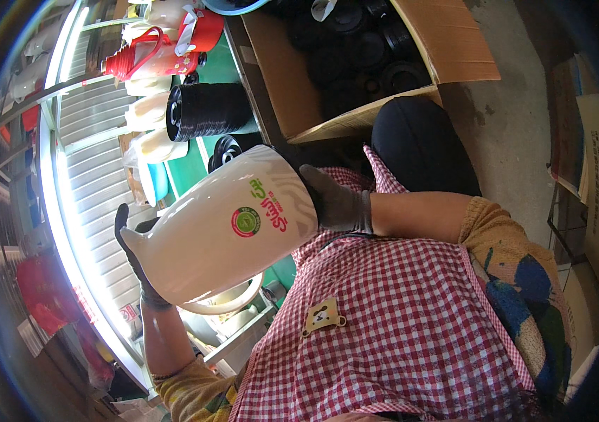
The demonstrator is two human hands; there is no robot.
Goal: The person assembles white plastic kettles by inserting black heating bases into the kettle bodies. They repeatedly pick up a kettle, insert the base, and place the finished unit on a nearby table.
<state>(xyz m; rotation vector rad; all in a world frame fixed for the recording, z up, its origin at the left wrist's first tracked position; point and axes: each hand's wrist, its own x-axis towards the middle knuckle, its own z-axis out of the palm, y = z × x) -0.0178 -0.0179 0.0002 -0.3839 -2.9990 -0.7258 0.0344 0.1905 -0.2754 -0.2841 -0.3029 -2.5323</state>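
Two grey-gloved hands on one cream thermos jug [208, 225], held tilted in front of the wearer's apron [384, 309], red-and-white check. Left hand [136, 266] closed round the spout end, its palm against the rim; part of it is hidden behind the jug. Right hand [338, 202] grips the base end, thumb uppermost; the other fingers cannot be made out. Jug wall bears green and pink print and a round emblem. Curved cream handle [240, 301] on the underside, toward the apron.

Beyond the jug, a green worktop [226, 67] with a stack of black plastic rings [215, 111] lying on its side. Red flowered thermos flask [162, 62] farther up. Open cardboard box [454, 42] just beside the worktop, filled with round black parts [370, 53]. Lit tube lamp [67, 190] along the left.
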